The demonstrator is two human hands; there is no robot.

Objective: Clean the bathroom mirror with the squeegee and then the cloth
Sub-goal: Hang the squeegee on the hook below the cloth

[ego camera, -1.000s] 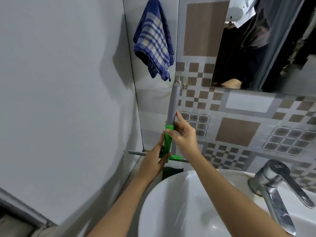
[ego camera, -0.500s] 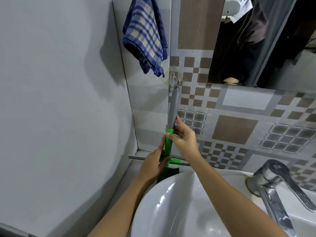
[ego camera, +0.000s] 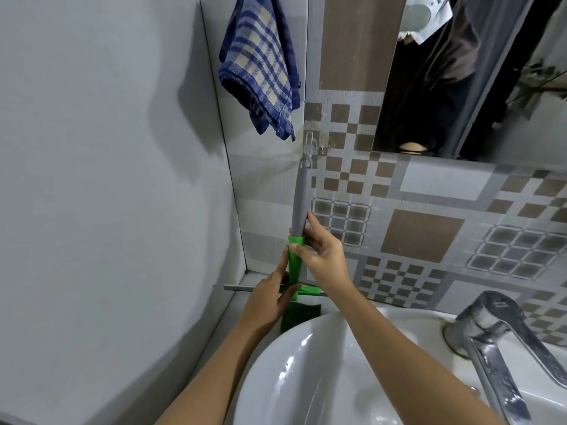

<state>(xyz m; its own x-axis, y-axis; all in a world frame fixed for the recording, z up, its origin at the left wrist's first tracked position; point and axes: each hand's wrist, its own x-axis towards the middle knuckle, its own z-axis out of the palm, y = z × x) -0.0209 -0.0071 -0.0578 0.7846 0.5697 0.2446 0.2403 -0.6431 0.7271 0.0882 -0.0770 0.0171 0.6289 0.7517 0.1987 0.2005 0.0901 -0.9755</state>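
Note:
The squeegee (ego camera: 300, 200) stands upright against the tiled wall, grey handle on top, green neck and grey blade at the bottom. Its top loop sits at a small wall hook (ego camera: 309, 145). My right hand (ego camera: 323, 254) grips the handle where grey meets green. My left hand (ego camera: 270, 297) holds the green neck just above the blade. A blue checked cloth (ego camera: 260, 62) hangs on the wall above and to the left of the hook. The mirror (ego camera: 478, 78) fills the upper right, reflecting a person in dark clothes.
A white basin (ego camera: 306, 378) lies below my arms, with a chrome tap (ego camera: 497, 329) at its right. A dark green scrub pad (ego camera: 299, 315) sits behind the basin rim under the blade. A plain grey wall closes the left side.
The view has tilted downward, so cloth and mirror sit higher in frame. The squeegee's top loop has come down to the hook. Both hands keep their hold.

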